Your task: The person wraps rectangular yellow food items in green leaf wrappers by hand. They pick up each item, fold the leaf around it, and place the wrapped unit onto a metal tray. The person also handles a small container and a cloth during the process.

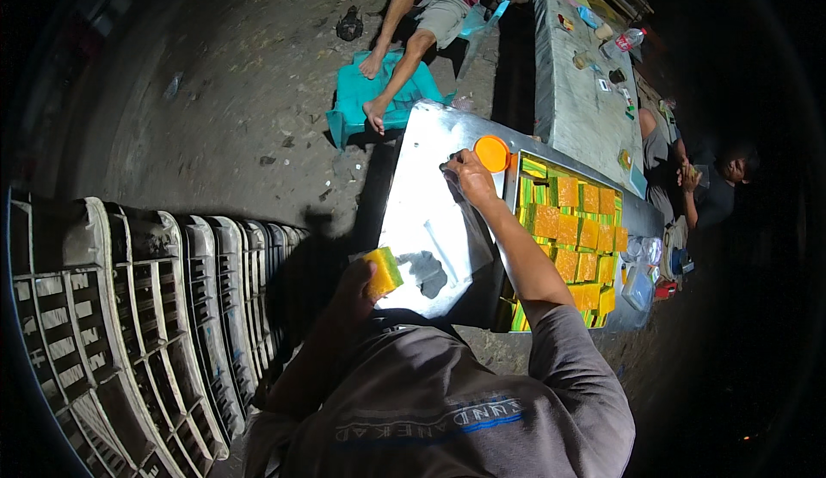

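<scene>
My left hand (351,290), in shadow, is closed around a yellow block with a green layer (383,273), sponge-like in look, at the near left edge of a bright metal tabletop (430,185). Over the far part of that tabletop, my right hand (472,177) is pinched, with something small and dark at its fingertips that I cannot make out. A round orange lid or dish (492,154) is right beside it. Under my right forearm and to its right, a tray (514,187) holds rows of orange-yellow blocks (568,227) among green-and-yellow striped pieces.
Stacked pale plastic crates (138,306) stand at the left. Ahead, a seated person rests bare feet on a teal stool (348,99). A long grey table (585,104) bears a bottle (621,43) and small items. Another person sits at the right. Clear plastic packs (638,284) lie beyond the tray.
</scene>
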A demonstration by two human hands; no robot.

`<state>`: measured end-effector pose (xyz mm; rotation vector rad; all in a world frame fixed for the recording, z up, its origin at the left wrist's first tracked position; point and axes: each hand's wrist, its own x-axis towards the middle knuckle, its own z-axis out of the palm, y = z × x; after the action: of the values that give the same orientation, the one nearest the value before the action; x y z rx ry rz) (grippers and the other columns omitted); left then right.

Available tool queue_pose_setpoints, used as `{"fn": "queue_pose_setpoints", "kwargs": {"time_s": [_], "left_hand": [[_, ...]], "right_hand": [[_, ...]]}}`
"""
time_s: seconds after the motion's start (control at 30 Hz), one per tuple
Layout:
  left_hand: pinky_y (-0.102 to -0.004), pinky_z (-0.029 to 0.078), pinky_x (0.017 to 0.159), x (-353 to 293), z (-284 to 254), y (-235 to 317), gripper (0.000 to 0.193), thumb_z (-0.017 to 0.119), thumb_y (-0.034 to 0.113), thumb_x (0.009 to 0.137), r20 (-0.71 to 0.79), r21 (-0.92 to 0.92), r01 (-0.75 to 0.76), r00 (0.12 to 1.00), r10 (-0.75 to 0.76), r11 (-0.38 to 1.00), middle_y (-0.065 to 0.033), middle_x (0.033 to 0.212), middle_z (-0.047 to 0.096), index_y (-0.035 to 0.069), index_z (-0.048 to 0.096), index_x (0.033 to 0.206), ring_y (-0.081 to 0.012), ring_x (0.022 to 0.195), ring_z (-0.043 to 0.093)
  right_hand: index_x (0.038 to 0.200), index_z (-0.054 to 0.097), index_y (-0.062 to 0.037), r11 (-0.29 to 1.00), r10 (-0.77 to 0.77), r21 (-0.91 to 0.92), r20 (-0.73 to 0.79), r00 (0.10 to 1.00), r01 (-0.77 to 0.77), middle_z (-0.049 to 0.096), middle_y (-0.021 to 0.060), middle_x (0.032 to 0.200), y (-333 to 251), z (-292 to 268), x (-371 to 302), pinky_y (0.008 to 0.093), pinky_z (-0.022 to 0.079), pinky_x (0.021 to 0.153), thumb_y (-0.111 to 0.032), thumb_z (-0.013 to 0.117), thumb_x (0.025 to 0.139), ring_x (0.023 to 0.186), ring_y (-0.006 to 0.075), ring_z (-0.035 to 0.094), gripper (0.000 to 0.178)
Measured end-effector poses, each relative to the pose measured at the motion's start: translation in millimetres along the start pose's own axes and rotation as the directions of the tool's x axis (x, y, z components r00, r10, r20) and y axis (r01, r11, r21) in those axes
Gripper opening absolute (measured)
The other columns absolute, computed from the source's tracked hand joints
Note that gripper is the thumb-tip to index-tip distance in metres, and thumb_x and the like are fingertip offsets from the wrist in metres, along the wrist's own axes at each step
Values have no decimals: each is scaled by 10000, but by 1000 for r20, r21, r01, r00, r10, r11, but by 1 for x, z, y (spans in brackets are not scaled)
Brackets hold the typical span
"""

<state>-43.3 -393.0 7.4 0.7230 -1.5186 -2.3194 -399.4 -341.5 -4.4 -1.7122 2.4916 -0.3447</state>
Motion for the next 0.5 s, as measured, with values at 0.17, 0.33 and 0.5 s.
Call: {"fn": "queue_pose_setpoints", "kwargs": {"time_s": [0.17, 0.33, 0.5], "left_hand": [[-371, 522, 863, 1, -3, -2, 624, 625, 537, 942, -2, 159, -53, 999, 53, 986, -82, 1123, 598, 21, 527, 1280, -187, 994, 606], [-388, 530, 862, 13, -25, -47, 508, 665, 369, 960, 72, 700, -270, 948, 311, 661, -118, 1141, 590, -1, 510, 1272, -205, 1007, 610], [-377, 533, 872, 34, -8, -23, 433, 713, 163, 931, 16, -214, 122, 992, -122, 969, -151, 1181, 579, -10, 502, 1266, -191, 1026, 604]], "right_hand": [[1019, 741, -64, 975, 174, 138, 23, 985, -175, 696, 146, 900, 13, -9, -5, 397, 534, 826, -147, 691, 906, 880, 320, 685, 149], [952, 731, -44, 894, 361, 299, -39, 932, -334, 741, 138, 894, 30, -13, -24, 392, 550, 771, -187, 747, 884, 831, 292, 727, 160], [960, 734, -8, 895, 333, 383, -226, 916, -230, 729, 134, 897, 26, -17, -53, 332, 539, 770, -151, 772, 868, 855, 233, 705, 174]]}}
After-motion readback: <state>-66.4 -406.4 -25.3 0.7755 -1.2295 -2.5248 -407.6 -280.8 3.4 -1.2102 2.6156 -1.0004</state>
